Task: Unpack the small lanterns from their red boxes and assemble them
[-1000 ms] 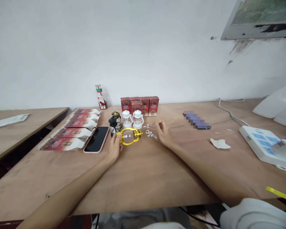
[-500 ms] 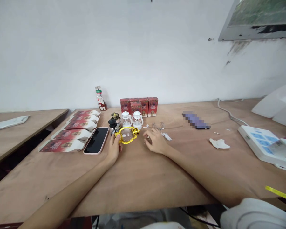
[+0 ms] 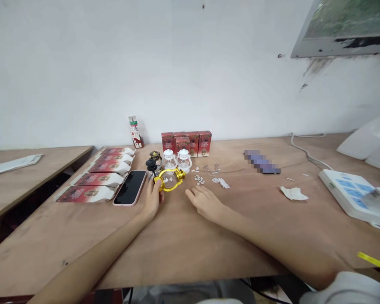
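Note:
My left hand (image 3: pixel 153 197) is closed around the base of a small gold lantern (image 3: pixel 170 179) with a clear globe. The lantern lies on its side, its top pointing right. Behind it stand two white lanterns (image 3: pixel 184 159), a black lantern (image 3: pixel 151 165) and a dark bronze-gold one (image 3: pixel 155 156). My right hand (image 3: pixel 206 204) rests low over the table, palm down, fingers extended and seemingly holding nothing. Just beyond its fingertips lie several small round white pieces (image 3: pixel 199 180). Bent wire pieces (image 3: pixel 211 169) and flat white parts (image 3: pixel 221 182) are a little farther off.
A phone (image 3: pixel 129 188) lies left of my left hand, beside flattened red boxes (image 3: pixel 85 194). Upright red boxes (image 3: pixel 192 143) and a small bottle (image 3: pixel 135 133) stand toward the wall. Rightward are a purple phone-like item (image 3: pixel 261 162), a paper scrap (image 3: pixel 294 193) and a white device (image 3: pixel 351 194).
My right hand has lowered toward me, its curled fingers now extended, uncovering the small round white pieces. My left hand still holds the gold lantern. The view has shifted slightly.

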### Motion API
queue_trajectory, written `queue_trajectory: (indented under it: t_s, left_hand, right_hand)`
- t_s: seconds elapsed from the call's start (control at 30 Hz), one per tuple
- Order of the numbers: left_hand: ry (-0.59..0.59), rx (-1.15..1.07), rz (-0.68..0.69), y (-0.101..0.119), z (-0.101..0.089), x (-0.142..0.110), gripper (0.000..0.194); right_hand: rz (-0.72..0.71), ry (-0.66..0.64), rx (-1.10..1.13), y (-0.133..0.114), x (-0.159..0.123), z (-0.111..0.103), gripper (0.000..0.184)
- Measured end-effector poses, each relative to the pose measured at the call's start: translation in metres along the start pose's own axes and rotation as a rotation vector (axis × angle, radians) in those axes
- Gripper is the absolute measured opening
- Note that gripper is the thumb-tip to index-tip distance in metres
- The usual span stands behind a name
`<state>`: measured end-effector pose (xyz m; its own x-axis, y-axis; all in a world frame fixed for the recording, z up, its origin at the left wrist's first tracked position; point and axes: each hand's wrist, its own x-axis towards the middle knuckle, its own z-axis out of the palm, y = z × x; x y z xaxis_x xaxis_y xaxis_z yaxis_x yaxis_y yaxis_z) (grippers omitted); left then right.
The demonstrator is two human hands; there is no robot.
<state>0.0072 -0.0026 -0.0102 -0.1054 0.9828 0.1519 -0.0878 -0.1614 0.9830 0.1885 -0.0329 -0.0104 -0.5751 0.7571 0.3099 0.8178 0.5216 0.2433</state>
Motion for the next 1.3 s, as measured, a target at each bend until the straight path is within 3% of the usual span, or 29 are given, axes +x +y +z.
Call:
queue_trajectory:
  t_s: [0.27, 0.4, 0.6, 0.7, 0.8, 0.97, 1.1, 1.2, 1.3]
  left_hand:
    - [-0.002, 0.021, 0.001, 0.001, 0.0, -0.001, 0.041]
    - [-0.004, 0.027, -0.005, 0.002, 0.0, -0.002, 0.04]
    - [-0.03, 0.038, -0.03, 0.004, 0.001, -0.004, 0.042]
    - [-0.054, 0.044, -0.04, 0.005, 0.001, -0.004, 0.044]
    - [-0.089, 0.051, -0.054, 0.005, 0.001, -0.003, 0.044]
    - [-0.146, 0.063, -0.078, 0.003, 0.001, -0.001, 0.045]
    - [-0.185, 0.052, -0.075, 0.0, 0.0, -0.001, 0.044]
    - [-0.19, 0.051, -0.069, -0.001, 0.0, -0.002, 0.042]
    - [-0.195, 0.051, -0.063, 0.0, 0.001, -0.002, 0.042]
  right_hand:
    - [-0.146, 0.13, -0.122, -0.005, -0.023, 0.001, 0.025]
    - [-0.174, 0.293, -0.006, 0.016, -0.027, 0.002, 0.027]
    - [0.208, 0.437, 0.245, 0.099, -0.004, -0.01, 0.016]
    - [0.39, 0.404, 0.3, 0.134, 0.014, -0.007, 0.012]
    - [0.534, 0.336, 0.279, 0.152, 0.029, 0.005, 0.014]
    - [0.605, 0.265, 0.214, 0.147, 0.036, 0.03, 0.022]
    - [0.545, 0.157, 0.162, 0.128, 0.029, 0.033, 0.023]
    - [0.473, 0.064, 0.116, 0.116, 0.021, 0.013, 0.019]
    - [0.423, -0.001, 0.097, 0.107, 0.006, -0.027, 0.026]
